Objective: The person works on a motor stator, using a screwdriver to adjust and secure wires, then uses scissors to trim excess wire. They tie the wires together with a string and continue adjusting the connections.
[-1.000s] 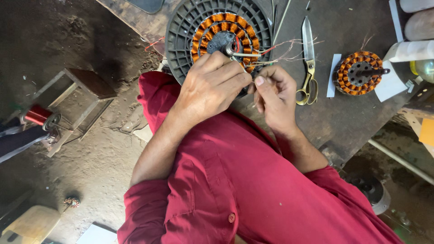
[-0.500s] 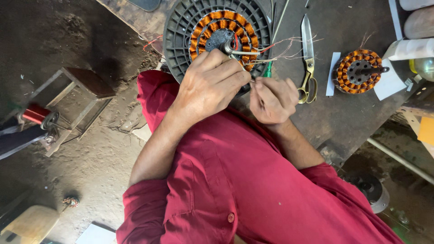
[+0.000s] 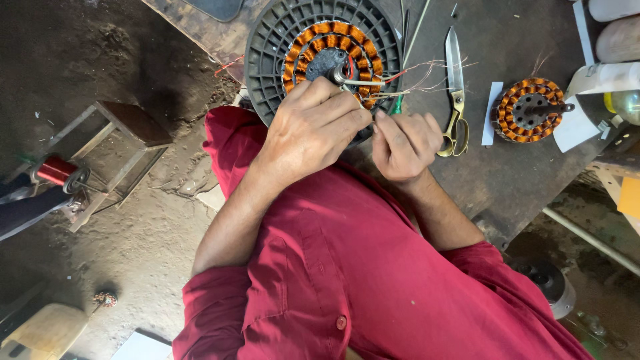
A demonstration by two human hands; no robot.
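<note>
A grey ribbed round motor housing (image 3: 267, 60) lies on the dark workbench (image 3: 520, 180), with a copper-wound stator (image 3: 303, 47) in its middle. Thin red and white lead wires (image 3: 420, 70) run from the stator to the right. My left hand (image 3: 313, 127) rests over the near edge of the housing, its fingers closed on the leads beside the hub. My right hand (image 3: 403, 143) is right next to it, fingertips pinched on the thin wire ends. A green tool handle (image 3: 397, 105) peeks out between my hands.
Brass-handled scissors (image 3: 455, 100) lie right of my hands. Further right sit a second copper-wound stator (image 3: 530, 110) and white paper slips (image 3: 577, 127). On the dirt floor to the left stand a wooden stool (image 3: 113, 147) and a spool of red wire (image 3: 57, 170).
My right hand has drawn slightly closer to my left, fingers working on the wire ends. My left hand stays on the leads.
</note>
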